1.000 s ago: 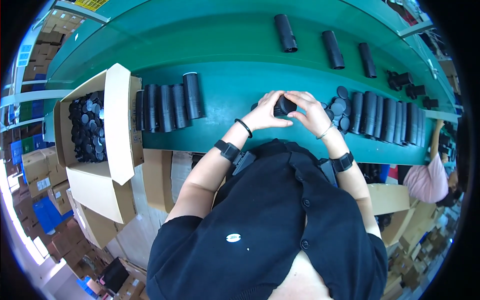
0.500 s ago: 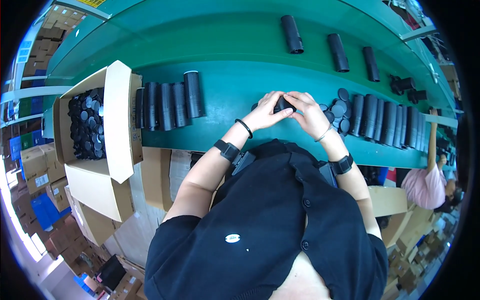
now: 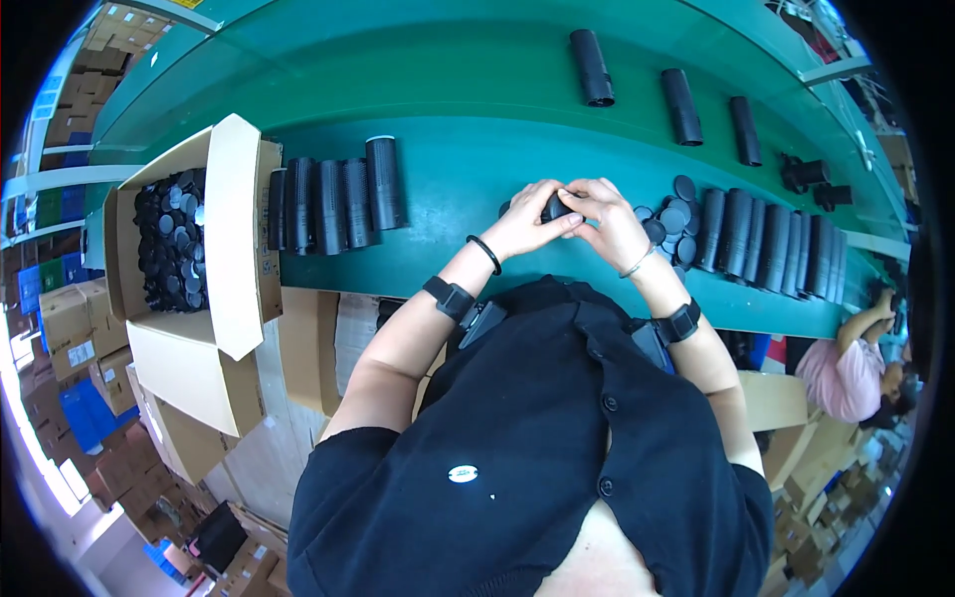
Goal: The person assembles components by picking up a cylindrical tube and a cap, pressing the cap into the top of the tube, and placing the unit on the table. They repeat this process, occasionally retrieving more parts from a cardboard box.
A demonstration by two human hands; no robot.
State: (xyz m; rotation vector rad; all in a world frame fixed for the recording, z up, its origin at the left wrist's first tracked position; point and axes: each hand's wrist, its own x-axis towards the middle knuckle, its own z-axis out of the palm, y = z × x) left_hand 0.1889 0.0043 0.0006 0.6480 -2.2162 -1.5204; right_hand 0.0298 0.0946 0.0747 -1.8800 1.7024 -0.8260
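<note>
My left hand (image 3: 525, 221) is closed around a black tube (image 3: 556, 208), held level just above the near bench. Its far-left end sticks out a little past my left fingers. My right hand (image 3: 610, 227) is closed at the tube's right end, thumb and fingers pressing there; whether a cap sits under them is hidden. Just right of my right hand lies a loose pile of round black caps (image 3: 675, 216). Beyond it a row of black tubes (image 3: 771, 244) lies side by side. To the left stand several more black ribbed tubes (image 3: 332, 204).
An open cardboard box (image 3: 236, 249) full of black discs (image 3: 171, 244) stands at the left. Three spaced tubes (image 3: 683, 106) lie on the green conveyor belt (image 3: 448, 70) at the back, near dark fittings (image 3: 804, 174). A co-worker in pink (image 3: 844, 378) is at the far right.
The tubes on the belt have shifted slightly right. My hands stay together on the tube, which has turned a little between them. The co-worker's arm has moved down.
</note>
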